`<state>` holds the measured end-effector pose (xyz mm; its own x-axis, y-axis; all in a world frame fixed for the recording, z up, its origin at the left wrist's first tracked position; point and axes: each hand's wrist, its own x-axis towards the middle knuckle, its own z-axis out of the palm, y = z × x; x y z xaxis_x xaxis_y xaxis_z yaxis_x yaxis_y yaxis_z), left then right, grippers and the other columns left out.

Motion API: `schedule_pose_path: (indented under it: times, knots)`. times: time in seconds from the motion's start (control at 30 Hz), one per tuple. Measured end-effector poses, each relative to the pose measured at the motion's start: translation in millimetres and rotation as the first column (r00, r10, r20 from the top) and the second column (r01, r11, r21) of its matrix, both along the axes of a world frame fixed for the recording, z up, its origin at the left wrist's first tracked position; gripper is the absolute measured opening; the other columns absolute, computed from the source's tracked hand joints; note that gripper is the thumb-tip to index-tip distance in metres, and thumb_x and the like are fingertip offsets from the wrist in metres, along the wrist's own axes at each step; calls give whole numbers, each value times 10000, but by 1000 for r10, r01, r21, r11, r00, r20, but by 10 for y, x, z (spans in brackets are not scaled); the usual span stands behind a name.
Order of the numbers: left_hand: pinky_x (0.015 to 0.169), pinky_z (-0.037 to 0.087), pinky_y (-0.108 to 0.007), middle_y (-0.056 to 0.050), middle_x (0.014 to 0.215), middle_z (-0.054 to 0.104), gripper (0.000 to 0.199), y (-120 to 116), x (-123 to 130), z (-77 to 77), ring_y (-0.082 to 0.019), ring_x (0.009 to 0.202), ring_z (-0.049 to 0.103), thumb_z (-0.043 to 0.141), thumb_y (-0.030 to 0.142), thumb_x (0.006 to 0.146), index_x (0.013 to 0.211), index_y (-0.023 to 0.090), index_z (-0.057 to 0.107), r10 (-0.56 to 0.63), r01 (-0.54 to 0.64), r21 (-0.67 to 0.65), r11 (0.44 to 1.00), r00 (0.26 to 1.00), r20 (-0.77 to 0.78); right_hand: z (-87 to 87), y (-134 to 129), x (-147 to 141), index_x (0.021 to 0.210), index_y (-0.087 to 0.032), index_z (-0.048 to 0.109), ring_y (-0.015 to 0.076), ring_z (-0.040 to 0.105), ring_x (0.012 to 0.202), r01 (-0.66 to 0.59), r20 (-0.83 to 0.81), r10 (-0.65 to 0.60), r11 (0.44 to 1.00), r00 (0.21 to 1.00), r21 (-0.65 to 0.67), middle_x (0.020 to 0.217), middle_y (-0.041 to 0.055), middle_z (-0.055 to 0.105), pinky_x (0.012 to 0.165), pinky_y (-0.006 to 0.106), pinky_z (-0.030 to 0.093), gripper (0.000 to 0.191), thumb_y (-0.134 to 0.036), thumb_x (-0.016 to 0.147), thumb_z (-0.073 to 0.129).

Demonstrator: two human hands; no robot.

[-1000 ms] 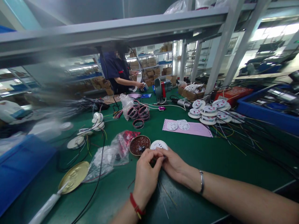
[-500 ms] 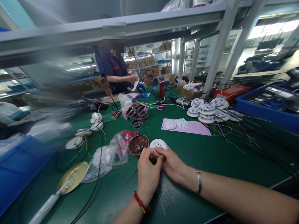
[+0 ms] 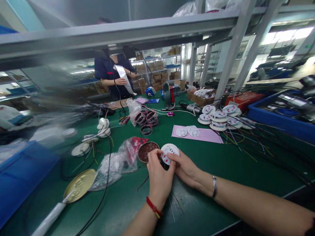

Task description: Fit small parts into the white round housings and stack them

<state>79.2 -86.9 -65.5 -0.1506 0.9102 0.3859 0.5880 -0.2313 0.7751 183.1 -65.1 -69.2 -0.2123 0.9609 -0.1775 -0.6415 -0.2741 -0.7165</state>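
In my right hand [image 3: 187, 168], with the silver bracelet, is a white round lamp board [image 3: 170, 150] with red and black spots, tilted towards me. Its thumb lies over the board's front edge. My left hand [image 3: 159, 177], with the red bracelet, has its curled fingers at the board's left side and its thumb by the lower edge. A dark gap shows between them; whatever is under the board is hidden. Thin wires [image 3: 171, 209] trail below my hands. Just behind my left fingers stands a round tin [image 3: 145, 150] of small brown pieces.
Stacked white discs with wires [image 3: 219, 118] lie at right, beside a blue bin [image 3: 283, 114]. Two white discs rest on pink paper [image 3: 209, 135]. Black rings [image 3: 146, 130], plastic bags [image 3: 110, 167] and a gold dish [image 3: 81, 185] are leftward. A co-worker [image 3: 112, 72] stands behind the table.
The board has turned more to face me, so its red spots show. My left fingers have shifted along its edge. The co-worker now holds up a white sheet.
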Motion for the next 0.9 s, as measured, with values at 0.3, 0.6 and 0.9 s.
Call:
schedule_pose_path:
  times: [0.3,0.6,0.9]
  knots:
    - [1083,333,-431,-122,1382,413,682,71,-243,-98,-239,1304,370,560,147,809,1408,206,239,-197,305,240,922,900,-389,173,121,232,955,-103,653,144,631,840,-291,-47,291,957,956,14,881,60,690,867,269,459,379,-216,628,809]
    - [1002,421,-469,-159,1267,466,615,-32,-153,-36,-285,1207,460,617,252,790,1330,166,334,-74,136,381,914,982,-173,258,-261,178,1176,-208,555,164,616,925,-245,-14,254,943,967,225,1055,59,643,854,288,460,440,-321,780,709]
    - [972,468,-393,-125,1344,453,560,-258,-73,-206,-208,1120,546,478,262,873,1394,225,275,-453,467,71,881,878,-151,1485,-185,2166,1204,-178,551,107,552,730,260,627,-542,833,560,488,1139,149,593,628,287,418,390,-436,929,452]
